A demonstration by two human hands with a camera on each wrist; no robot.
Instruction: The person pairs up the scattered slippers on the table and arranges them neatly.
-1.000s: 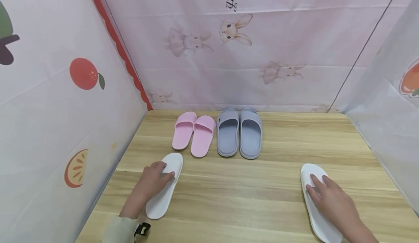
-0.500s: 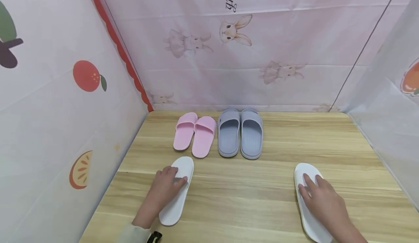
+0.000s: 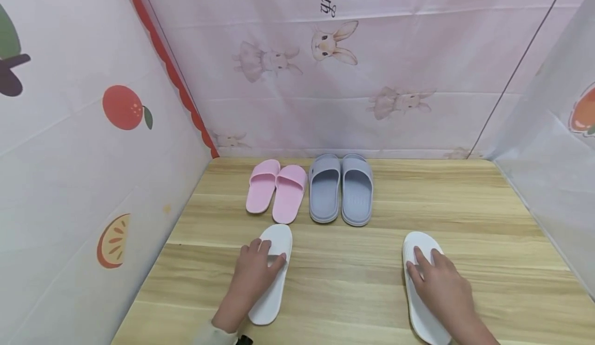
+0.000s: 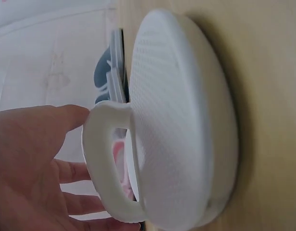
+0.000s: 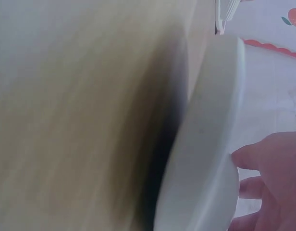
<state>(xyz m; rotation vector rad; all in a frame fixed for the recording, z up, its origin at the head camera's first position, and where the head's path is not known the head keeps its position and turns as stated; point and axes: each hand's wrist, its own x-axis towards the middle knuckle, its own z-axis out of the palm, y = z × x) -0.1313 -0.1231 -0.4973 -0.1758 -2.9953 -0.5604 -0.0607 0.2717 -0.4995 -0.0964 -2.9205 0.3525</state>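
Observation:
My left hand (image 3: 251,278) holds a white slide slipper (image 3: 269,303) by its strap, left of centre in the head view. In the left wrist view, the thumb touches one edge of the strap (image 4: 96,149) and the fingers reach the other side. On the right, my right hand (image 3: 446,288) grips the matching white slipper (image 3: 420,316) over its strap, largely covering it. The right wrist view shows this slipper's side (image 5: 205,130) with the fingertips on its upper part. Both slippers point toward the back wall, with a wide gap between them.
A pair of pink slippers (image 3: 287,203) stands near the back wall, just beyond the left white slipper's toe. Beside it is a grey pair (image 3: 324,195). Printed cloth walls (image 3: 344,76) close off the wooden surface (image 3: 344,283) at the back and both sides.
My left hand has moved right with its white slipper, while my right hand has moved left with the other one. The gap between them has narrowed. The pink and grey pairs stay put.

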